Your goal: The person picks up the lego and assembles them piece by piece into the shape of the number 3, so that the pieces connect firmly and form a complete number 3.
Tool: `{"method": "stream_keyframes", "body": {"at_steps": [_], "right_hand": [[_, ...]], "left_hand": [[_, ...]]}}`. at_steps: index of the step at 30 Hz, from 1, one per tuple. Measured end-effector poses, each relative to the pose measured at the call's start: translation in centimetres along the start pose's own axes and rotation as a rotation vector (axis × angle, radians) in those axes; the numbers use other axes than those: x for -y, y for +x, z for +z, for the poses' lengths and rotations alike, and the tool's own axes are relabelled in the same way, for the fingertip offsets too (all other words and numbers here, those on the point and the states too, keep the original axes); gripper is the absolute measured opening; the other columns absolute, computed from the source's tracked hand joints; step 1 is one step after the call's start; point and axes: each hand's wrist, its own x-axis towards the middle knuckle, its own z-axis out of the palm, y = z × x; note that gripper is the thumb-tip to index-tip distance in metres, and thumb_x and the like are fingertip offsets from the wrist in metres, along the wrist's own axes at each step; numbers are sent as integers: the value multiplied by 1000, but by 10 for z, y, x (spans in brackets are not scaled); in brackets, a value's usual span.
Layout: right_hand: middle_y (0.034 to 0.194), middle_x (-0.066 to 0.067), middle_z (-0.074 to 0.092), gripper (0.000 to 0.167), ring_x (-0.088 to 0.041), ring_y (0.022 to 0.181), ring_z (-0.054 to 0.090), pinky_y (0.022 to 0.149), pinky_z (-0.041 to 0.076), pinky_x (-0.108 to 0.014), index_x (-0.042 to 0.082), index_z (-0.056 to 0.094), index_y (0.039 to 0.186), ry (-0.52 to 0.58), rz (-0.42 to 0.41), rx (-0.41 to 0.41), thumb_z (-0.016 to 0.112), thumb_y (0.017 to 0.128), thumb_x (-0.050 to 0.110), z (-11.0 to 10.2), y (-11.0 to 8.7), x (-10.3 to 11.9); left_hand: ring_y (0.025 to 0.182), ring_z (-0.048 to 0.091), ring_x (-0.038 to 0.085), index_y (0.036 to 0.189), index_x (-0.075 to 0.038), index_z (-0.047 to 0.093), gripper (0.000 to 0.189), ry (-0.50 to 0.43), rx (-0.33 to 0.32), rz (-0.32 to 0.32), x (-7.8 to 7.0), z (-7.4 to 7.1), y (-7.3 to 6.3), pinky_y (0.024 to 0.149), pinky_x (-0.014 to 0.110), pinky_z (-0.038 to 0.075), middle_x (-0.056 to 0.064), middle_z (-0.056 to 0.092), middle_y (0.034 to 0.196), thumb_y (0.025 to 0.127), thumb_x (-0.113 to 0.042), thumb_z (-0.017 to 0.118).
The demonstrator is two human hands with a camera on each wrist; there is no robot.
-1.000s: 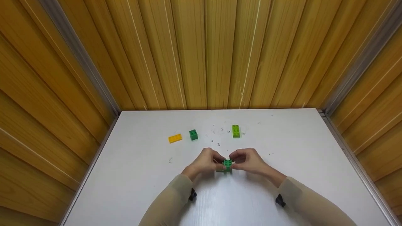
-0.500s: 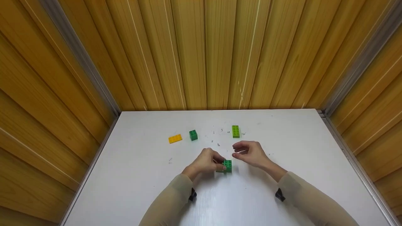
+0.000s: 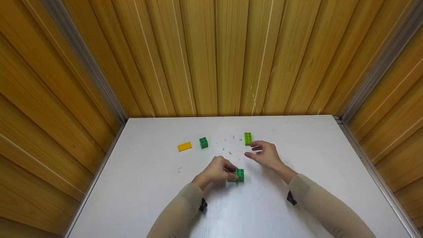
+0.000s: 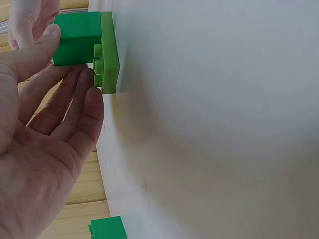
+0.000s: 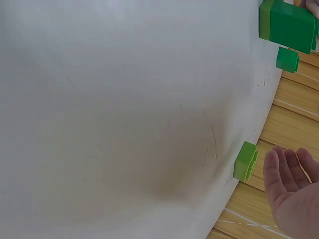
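My left hand [image 3: 216,169] pinches a dark green toy brick [image 4: 77,37] between thumb and fingers. That brick is joined to the studs of a flat lime green brick [image 4: 110,59], which lies on the table; in the left wrist view several lime studs show uncovered beside it. Farther back, my right hand [image 3: 266,155] is over the table with relaxed, slightly bent fingers and nothing in them. Its fingertips are close to a lime green studded brick [image 3: 248,138]; in the right wrist view a gap shows between the hand [image 5: 296,194] and that brick.
A yellow flat brick [image 3: 184,146] and a small dark green brick [image 3: 204,142] lie at the back left of the white table [image 3: 148,191]. Dark marks dot the tabletop between the bricks. Wood-patterned panels [image 3: 228,59] enclose the table at the back and both sides.
My right hand has let go of the dark green brick and moved back, toward the lone lime green brick. The left hand keeps its grip in the same place.
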Motion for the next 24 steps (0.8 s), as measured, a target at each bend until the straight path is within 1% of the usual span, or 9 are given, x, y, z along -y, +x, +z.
{"method": "stream_keyframes", "body": {"at_steps": [6, 10, 14, 17, 24], "right_hand": [[147, -23, 73, 60, -42, 133, 73, 112, 63, -55, -1, 68, 148, -35, 56, -38, 86, 99, 29, 3, 14, -2], [146, -24, 73, 64, -42, 133, 73, 113, 62, -56, -1, 67, 150, -64, 110, -77, 87, 98, 31, 5, 25, -4], [143, -26, 74, 65, -43, 131, 73, 114, 60, -56, -4, 67, 148, -96, 141, -110, 87, 97, 31, 6, 35, -6], [142, -27, 74, 64, -42, 131, 72, 114, 60, -56, -4, 67, 147, -118, 165, -121, 87, 98, 31, 7, 41, -8], [141, -27, 74, 61, -40, 125, 72, 113, 60, -54, -6, 69, 145, -110, 207, -142, 87, 98, 29, 13, 50, -12]], "left_hand": [[96, 71, 12, 120, -18, 90, 26, 2, 6, 5, 2, -1, 1, 100, 36, 67, -8, 86, 106, 95, -20, 92], [94, 70, 10, 118, -16, 90, 25, 11, 8, 26, 3, -2, 2, 95, 32, 67, -7, 87, 105, 94, -19, 93], [92, 70, 10, 118, -14, 90, 25, 12, 9, 36, 1, -2, 2, 90, 31, 66, -5, 88, 104, 93, -18, 93], [91, 69, 10, 119, -15, 90, 26, 9, 14, 20, 1, -2, 3, 90, 29, 66, -7, 87, 104, 93, -18, 93], [93, 69, 11, 118, -19, 90, 25, -3, 18, 0, 0, -2, 3, 93, 31, 66, -10, 87, 104, 93, -19, 94]]}}
